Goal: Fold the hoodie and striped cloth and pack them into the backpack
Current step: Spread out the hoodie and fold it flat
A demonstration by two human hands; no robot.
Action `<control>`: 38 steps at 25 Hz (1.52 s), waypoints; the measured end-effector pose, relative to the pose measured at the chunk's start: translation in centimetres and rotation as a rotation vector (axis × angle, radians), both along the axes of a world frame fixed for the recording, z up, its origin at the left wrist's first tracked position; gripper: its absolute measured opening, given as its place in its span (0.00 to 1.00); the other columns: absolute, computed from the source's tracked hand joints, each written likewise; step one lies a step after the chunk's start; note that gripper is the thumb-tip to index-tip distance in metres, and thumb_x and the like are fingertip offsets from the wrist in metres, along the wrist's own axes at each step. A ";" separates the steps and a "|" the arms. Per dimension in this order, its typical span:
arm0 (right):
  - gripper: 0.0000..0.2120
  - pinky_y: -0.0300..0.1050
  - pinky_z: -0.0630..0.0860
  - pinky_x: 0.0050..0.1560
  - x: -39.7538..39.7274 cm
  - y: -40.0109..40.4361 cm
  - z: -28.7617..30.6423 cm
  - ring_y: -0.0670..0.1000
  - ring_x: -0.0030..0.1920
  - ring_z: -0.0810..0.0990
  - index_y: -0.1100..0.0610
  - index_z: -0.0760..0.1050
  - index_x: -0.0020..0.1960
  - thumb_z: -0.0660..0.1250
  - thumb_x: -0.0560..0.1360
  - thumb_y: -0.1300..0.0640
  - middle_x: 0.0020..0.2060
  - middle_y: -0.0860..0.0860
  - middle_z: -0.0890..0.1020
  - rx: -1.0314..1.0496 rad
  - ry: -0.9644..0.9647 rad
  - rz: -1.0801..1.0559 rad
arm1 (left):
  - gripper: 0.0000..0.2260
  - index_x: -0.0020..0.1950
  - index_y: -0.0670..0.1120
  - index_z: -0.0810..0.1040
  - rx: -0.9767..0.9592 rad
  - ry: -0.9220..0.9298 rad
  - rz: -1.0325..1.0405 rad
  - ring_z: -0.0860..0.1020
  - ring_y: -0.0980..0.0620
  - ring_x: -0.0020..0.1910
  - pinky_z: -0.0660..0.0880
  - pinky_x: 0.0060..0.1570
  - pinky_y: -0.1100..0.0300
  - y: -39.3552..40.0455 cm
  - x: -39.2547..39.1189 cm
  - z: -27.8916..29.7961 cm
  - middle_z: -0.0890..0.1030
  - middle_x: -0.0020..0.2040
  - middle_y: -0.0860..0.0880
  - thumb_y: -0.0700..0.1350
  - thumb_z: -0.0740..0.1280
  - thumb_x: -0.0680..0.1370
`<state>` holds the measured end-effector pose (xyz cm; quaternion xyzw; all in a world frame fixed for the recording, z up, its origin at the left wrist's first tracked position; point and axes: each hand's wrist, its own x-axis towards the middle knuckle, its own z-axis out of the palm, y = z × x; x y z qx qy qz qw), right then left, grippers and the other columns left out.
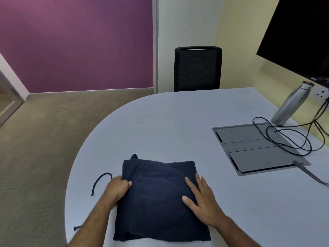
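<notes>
**Navy hoodie lies folded under both hands**

Navy fleece is what both hands meet: the left hand (118, 187) curls its fingers round the left edge of the folded hoodie (158, 202) and grips a pinch of the cloth, while the right hand (200, 198) lies flat on top near the right edge, fingers straight and spread, pressing down. The hoodie forms a rough rectangle at the near edge of the white table (178, 118), close to the rounded corner. One dark drawstring (101, 182) loops out onto the table just left of the left hand; another cord end shows lower down by the left forearm.

Further right, set into the table, is a grey cable hatch (252, 148) with black cables (292, 139) coiled across it. A steel bottle (292, 102) stands beyond it, under a dark screen (299, 32). A black chair (197, 68) sits at the far side.
</notes>
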<state>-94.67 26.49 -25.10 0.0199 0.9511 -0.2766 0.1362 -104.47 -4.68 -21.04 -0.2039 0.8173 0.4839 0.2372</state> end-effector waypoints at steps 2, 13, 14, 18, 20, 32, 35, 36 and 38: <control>0.34 0.50 0.41 0.78 0.2 -0.4 -0.3 0.44 0.77 0.34 0.27 0.45 0.74 0.45 0.70 0.22 0.78 0.40 0.36 -0.140 -0.028 -0.060 | 0.09 0.52 0.44 0.79 -0.027 -0.014 -0.011 0.81 0.44 0.50 0.78 0.58 0.44 -0.1 0.1 -1.6 0.83 0.51 0.45 0.43 0.63 0.76; 0.29 0.47 0.69 0.68 -1.9 -1.5 0.6 0.49 0.68 0.71 0.46 0.61 0.76 0.66 0.78 0.43 0.69 0.44 0.69 -0.702 -0.052 -0.636 | 0.09 0.61 0.47 0.76 0.231 -0.094 0.069 0.82 0.45 0.53 0.80 0.55 0.47 -1.6 -0.4 -3.0 0.83 0.55 0.46 0.41 0.60 0.83; 0.29 0.50 0.74 0.65 -2.1 -1.2 0.3 0.50 0.64 0.76 0.48 0.63 0.75 0.68 0.77 0.45 0.67 0.46 0.73 -0.766 -0.115 -0.681 | 0.08 0.60 0.46 0.75 0.163 -0.047 0.055 0.81 0.46 0.52 0.79 0.55 0.48 -1.5 -0.3 -3.2 0.83 0.56 0.46 0.41 0.61 0.83; 0.24 0.53 0.81 0.54 -2.6 -0.1 0.6 0.57 0.53 0.85 0.61 0.74 0.65 0.75 0.71 0.58 0.55 0.56 0.84 -1.079 -0.347 -0.699 | 0.18 0.65 0.50 0.70 -0.469 0.429 -0.119 0.77 0.46 0.52 0.76 0.50 0.49 -0.2 1.0 -4.2 0.78 0.55 0.49 0.41 0.68 0.76; 0.26 0.56 0.78 0.60 -2.5 0.3 1.2 0.61 0.56 0.83 0.67 0.79 0.61 0.78 0.65 0.60 0.56 0.61 0.84 -1.196 -0.483 -0.675 | 0.22 0.62 0.52 0.74 -0.603 0.676 -0.336 0.77 0.46 0.47 0.77 0.41 0.52 0.1 1.6 -4.8 0.76 0.51 0.50 0.35 0.70 0.71; 0.35 0.62 0.76 0.60 -1.0 -1.5 1.0 0.66 0.62 0.78 0.66 0.77 0.64 0.83 0.60 0.59 0.63 0.67 0.78 -1.460 -0.592 -0.568 | 0.29 0.68 0.55 0.76 -0.491 0.571 -0.425 0.74 0.58 0.48 0.76 0.49 0.61 -0.2 2.3 -5.2 0.71 0.50 0.58 0.66 0.52 0.75; 0.33 0.63 0.74 0.64 -1.4 -1.8 1.0 0.66 0.61 0.79 0.67 0.78 0.62 0.83 0.61 0.60 0.61 0.66 0.79 -1.386 -0.603 -0.620 | 0.29 0.69 0.57 0.73 -0.498 0.557 -0.444 0.73 0.58 0.51 0.76 0.50 0.60 -0.1 2.6 -4.8 0.70 0.51 0.59 0.70 0.59 0.74; 0.32 0.64 0.74 0.64 -1.6 -1.9 1.2 0.66 0.60 0.80 0.68 0.79 0.61 0.83 0.60 0.61 0.59 0.66 0.80 -1.351 -0.610 -0.646 | 0.30 0.70 0.57 0.72 -0.506 0.558 -0.453 0.72 0.58 0.52 0.76 0.50 0.60 0.0 2.7 -4.8 0.70 0.52 0.59 0.71 0.60 0.73; 0.31 0.64 0.75 0.62 -2.2 -1.9 2.0 0.66 0.58 0.81 0.68 0.80 0.59 0.84 0.58 0.62 0.57 0.66 0.82 -1.295 -0.605 -0.673 | 0.34 0.71 0.57 0.71 -0.535 0.564 -0.457 0.71 0.58 0.53 0.76 0.49 0.61 -0.1 2.9 -4.6 0.69 0.53 0.58 0.74 0.59 0.72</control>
